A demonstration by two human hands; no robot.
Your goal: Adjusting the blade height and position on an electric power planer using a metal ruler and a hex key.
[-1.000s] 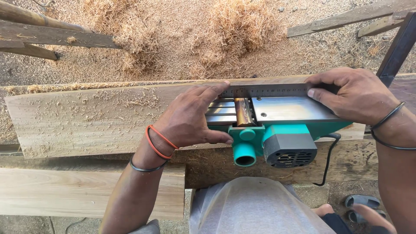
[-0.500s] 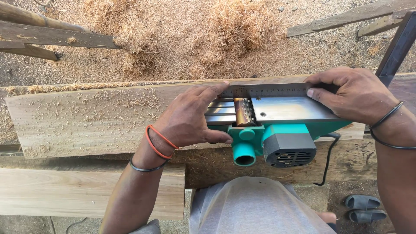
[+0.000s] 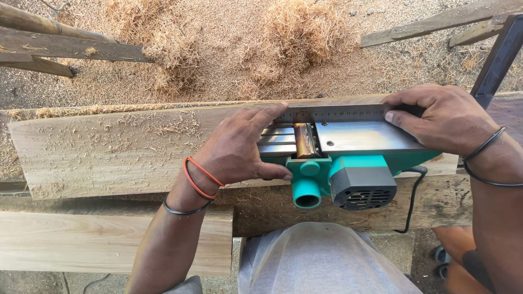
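Nothing much has moved since the earlier frames: both hands sit on the upturned planer as before, only the feet at lower right have shifted, sandals now partly out of view.

Left hand lies flat and spread over the front of the teal electric planer, index finger stretched along a steel ruler, thumb hooked on the teal body near the round dust port. Right hand clamps the ruler's far end, fingers curled over the rear of the metal sole plate. Neither hand is closed around anything; both press down.

Planer lies sole up on a long rough plank dusted with shavings, cutter drum exposed between the two sole sections, ruler on edge along the far side of the sole. Black power cord hangs off the right side; whether it is plugged in cannot be told.

Risks, judged: left fingers rest right beside the open drum, so a slip or a live trigger would cut them. Machine balances upside down on its housing, so uneven pressure could rock it off the plank towards the lap. Ruler could slide on the smooth plate and skew any reading. Loose shavings under the body make the seat less steady.
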